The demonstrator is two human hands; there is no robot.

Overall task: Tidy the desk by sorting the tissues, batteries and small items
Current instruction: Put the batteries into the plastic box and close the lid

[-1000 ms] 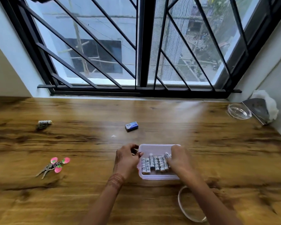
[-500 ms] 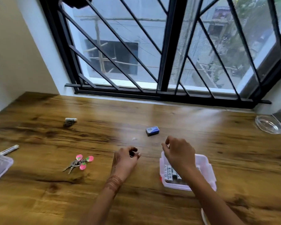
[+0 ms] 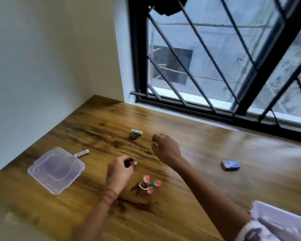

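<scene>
No writing can be read on anything; the frame is blurred. A single battery (image 3: 81, 153) lies near the desk's (image 3: 207, 146) left edge, long axis slanting toward the window, one end touching the clear lid (image 3: 56, 169). A small packet (image 3: 135, 133) sits farther back. The left hand (image 3: 120, 173) hovers with fingers curled, thumb and forefinger pinching something dark and small. The right hand (image 3: 165, 147) is loosely closed above the desk. Keys (image 3: 149, 184) with pink tags lie between the arms. A blue box (image 3: 230, 165) lies well right; a white tray (image 3: 283, 221) sits at the near right corner.
</scene>
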